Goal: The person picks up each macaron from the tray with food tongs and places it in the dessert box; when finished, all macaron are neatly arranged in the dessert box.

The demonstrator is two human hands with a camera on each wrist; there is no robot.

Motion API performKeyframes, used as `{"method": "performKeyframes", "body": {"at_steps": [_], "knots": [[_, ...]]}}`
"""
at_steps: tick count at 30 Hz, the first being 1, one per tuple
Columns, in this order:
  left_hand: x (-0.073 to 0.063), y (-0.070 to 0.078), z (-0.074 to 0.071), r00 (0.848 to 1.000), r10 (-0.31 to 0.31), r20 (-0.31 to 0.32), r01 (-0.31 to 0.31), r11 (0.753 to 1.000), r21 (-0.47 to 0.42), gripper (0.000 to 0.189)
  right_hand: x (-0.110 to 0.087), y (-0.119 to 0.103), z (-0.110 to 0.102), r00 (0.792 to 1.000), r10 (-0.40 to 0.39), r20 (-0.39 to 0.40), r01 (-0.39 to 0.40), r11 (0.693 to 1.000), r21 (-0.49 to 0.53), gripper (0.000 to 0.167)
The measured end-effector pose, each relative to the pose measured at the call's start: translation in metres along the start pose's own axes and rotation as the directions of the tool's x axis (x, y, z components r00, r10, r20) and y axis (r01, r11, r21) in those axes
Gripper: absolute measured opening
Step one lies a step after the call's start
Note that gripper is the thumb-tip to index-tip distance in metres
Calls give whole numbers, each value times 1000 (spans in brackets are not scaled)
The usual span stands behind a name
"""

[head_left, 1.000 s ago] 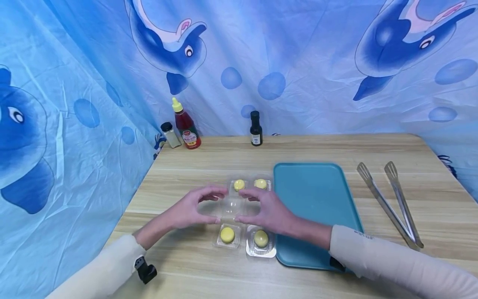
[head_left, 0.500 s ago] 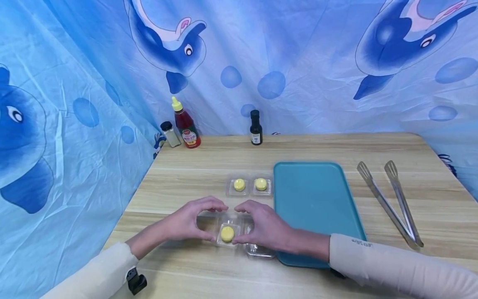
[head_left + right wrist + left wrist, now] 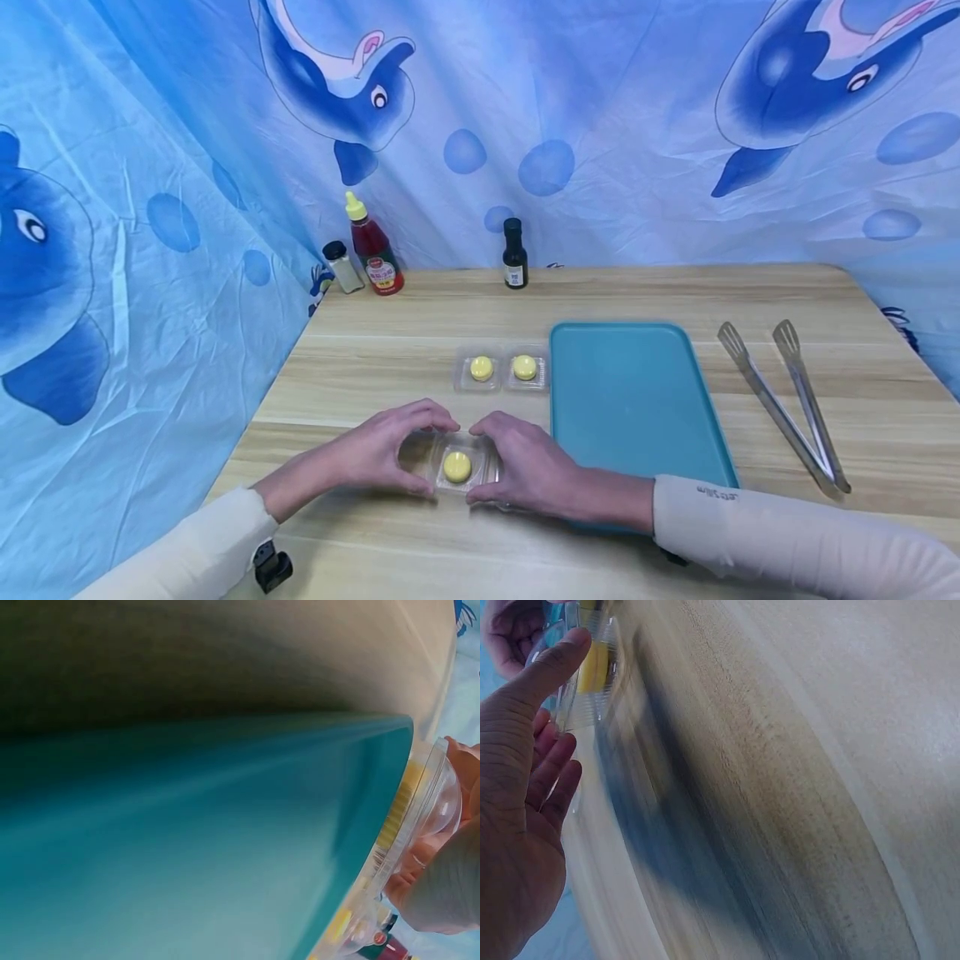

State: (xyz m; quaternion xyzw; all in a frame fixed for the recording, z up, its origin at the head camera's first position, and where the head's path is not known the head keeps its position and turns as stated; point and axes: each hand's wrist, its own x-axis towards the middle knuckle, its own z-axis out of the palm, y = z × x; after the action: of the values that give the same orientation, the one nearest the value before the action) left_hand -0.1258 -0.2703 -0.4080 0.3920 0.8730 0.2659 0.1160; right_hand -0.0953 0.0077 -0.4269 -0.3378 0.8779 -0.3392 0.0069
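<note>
In the head view, both hands curve round the near-left clear plastic box and the round yellow pastry (image 3: 457, 467) inside it. My left hand (image 3: 390, 447) holds the left side of a clear plastic lid (image 3: 568, 697), its thumb at the near edge and fingers at the far edge. On the opposite side, my right hand (image 3: 528, 458) grips the lid the same way. The lid sits low over the box. A second near box (image 3: 401, 814), with a yellow pastry, is mostly covered by my right hand in the head view.
Two more clear boxes (image 3: 477, 379) with yellow pastries sit behind the hands. A blue tray (image 3: 637, 392) lies under the right forearm, metal tongs (image 3: 802, 417) beyond it. A red sauce bottle (image 3: 377, 258), a shaker (image 3: 343, 268) and a dark bottle (image 3: 514, 257) stand at the back.
Both hands have come towards me with the clear lid, from between the two rows of boxes to over the near-left box. In the last half second they have barely shifted.
</note>
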Motion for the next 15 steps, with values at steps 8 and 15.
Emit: {"method": "performKeyframes", "body": {"at_steps": [8,15], "knots": [[0,1,-1,1000,0,13,0,1000,18,80,1,-2,2,1000,-1,6,1,1000,-22,77],[1,2,0,999,23,23,-24,999,43,79,1,-2,4,1000,-12,10,12,1000,-27,71]]}}
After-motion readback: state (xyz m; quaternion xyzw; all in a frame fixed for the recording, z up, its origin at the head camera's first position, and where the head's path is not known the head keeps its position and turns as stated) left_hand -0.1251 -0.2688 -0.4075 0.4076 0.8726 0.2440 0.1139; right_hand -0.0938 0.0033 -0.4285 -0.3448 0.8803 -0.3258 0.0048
